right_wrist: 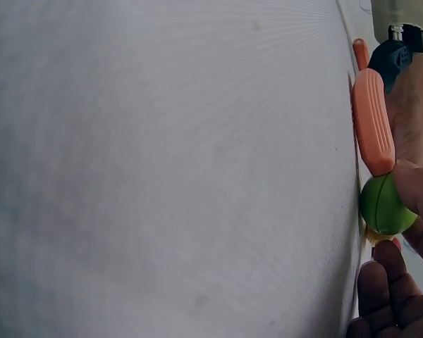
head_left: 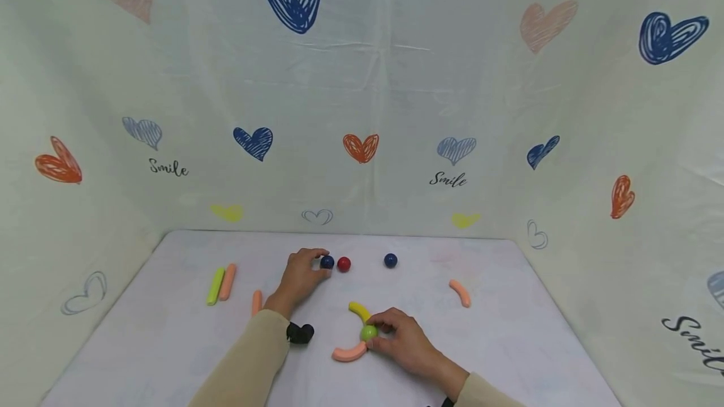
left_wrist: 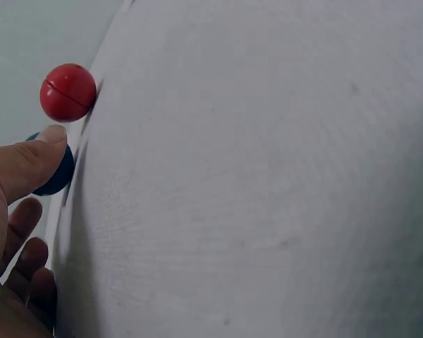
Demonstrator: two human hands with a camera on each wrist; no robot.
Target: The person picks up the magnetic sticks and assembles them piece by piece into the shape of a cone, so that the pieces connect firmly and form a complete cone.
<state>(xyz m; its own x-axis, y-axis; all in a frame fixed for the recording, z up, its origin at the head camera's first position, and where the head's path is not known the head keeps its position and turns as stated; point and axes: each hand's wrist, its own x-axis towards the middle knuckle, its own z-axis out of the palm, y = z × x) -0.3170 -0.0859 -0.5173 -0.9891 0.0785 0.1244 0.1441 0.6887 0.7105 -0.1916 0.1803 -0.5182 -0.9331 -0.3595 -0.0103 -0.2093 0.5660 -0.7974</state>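
Note:
At the back of the table my left hand has thumb and forefinger around a dark blue ball. In the left wrist view the thumb crosses the front of that ball, hiding part of it. A red ball lies just to its right. Nearer the front, my right hand pinches a green ball between thumb and fingers. From this ball a curved yellow stick extends toward the back, and a curved orange stick meets its other side.
A second dark blue ball lies right of the red one. On the right is a curved orange piece. A lime green stick and a straight orange stick lie at left; another orange stick is partly behind the left forearm.

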